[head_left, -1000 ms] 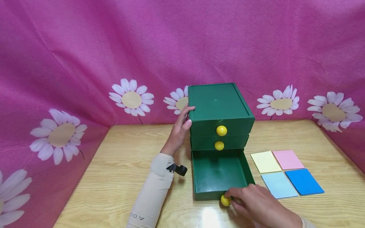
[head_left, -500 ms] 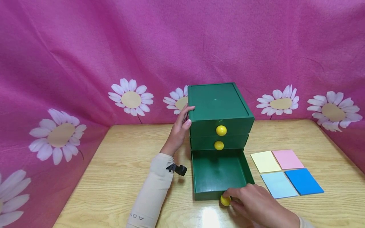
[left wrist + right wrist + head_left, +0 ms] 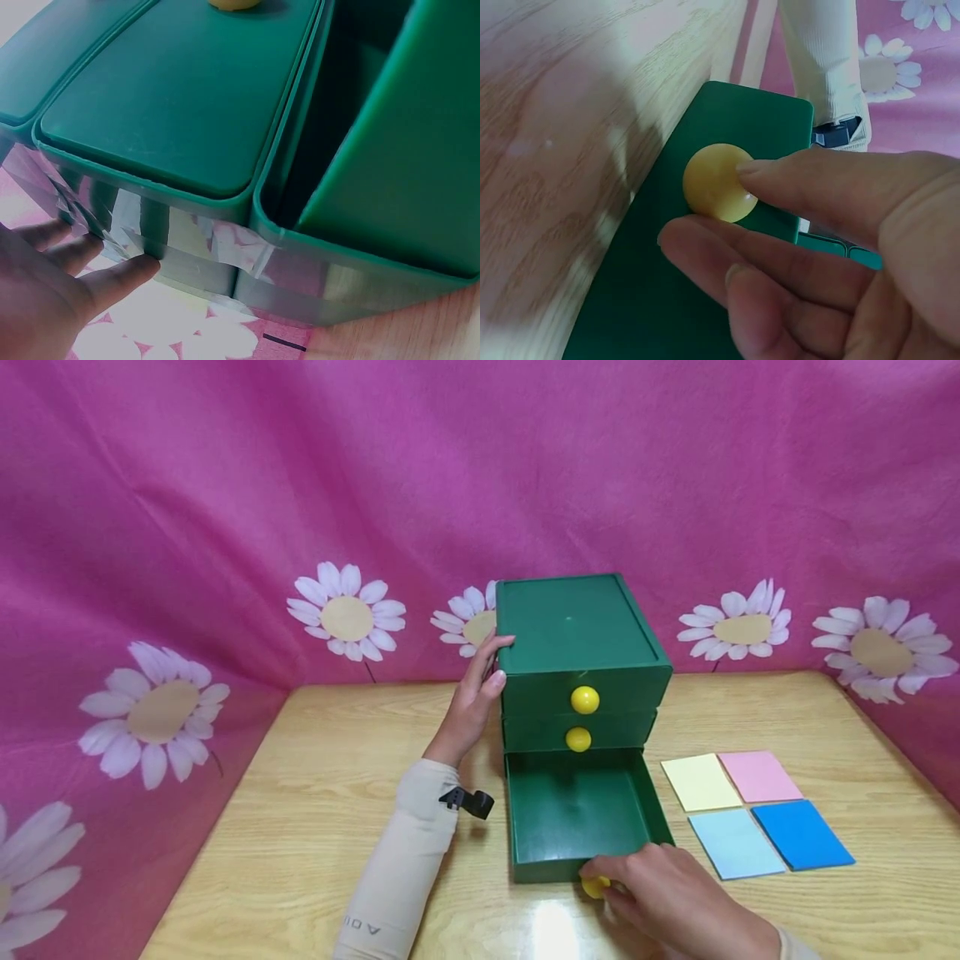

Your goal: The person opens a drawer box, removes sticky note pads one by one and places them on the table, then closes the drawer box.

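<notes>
A green three-drawer cabinet [image 3: 577, 618] has a round yellow knob on each drawer. Its bottom drawer [image 3: 577, 810] is pulled out, and no item shows inside. My left hand [image 3: 468, 702] rests along the cabinet's left side, thumb near the front edge; in the left wrist view its extended fingers [image 3: 124, 281] touch the taped side wall. At the drawer's front, my right hand [image 3: 667, 893] pinches the bottom yellow knob [image 3: 716, 182] between thumb and index finger, and the other fingers curl below.
To the right of the drawer lie square paper pads: pale yellow [image 3: 701, 783], pink [image 3: 760, 777], light blue [image 3: 737, 843] and dark blue [image 3: 803, 835]. The wooden table [image 3: 337, 768] is backed by a magenta cloth [image 3: 480, 468] with white daisies.
My right hand's fingers now cover slightly more of the bottom knob. The drawer stays pulled out and my left hand keeps its place; the head view has shifted slightly.
</notes>
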Motion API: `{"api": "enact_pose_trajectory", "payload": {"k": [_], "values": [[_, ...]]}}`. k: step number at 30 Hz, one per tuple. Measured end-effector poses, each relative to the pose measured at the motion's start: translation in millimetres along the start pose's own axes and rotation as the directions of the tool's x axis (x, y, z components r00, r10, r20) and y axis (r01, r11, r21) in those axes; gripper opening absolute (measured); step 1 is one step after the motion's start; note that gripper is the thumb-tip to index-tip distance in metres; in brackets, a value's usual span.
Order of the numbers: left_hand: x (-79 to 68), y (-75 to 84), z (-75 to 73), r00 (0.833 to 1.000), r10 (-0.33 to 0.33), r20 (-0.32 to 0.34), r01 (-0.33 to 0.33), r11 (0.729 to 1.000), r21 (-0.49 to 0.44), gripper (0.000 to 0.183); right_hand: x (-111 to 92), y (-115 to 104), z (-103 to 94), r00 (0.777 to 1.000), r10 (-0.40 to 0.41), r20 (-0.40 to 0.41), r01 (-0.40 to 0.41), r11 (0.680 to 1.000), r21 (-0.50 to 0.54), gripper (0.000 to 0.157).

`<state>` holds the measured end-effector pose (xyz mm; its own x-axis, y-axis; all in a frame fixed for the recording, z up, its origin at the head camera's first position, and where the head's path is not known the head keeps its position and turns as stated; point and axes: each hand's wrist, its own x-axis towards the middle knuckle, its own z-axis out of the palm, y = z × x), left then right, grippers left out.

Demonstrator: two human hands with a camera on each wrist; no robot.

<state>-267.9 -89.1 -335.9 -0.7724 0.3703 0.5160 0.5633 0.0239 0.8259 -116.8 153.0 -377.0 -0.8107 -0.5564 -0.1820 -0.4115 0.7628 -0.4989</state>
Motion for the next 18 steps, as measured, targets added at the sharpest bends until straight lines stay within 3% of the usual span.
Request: {"api": "enact_pose_trajectory", "payload": {"k": [18], "values": [[0.5, -0.1, -0.2, 1.0, -0.017, 0.0, 0.017, 1.0, 0.012, 0.053, 7.5, 1.1, 3.5, 0.995, -0.055, -0.081, 0.049, 0.996, -0.074, 0.017]]}}
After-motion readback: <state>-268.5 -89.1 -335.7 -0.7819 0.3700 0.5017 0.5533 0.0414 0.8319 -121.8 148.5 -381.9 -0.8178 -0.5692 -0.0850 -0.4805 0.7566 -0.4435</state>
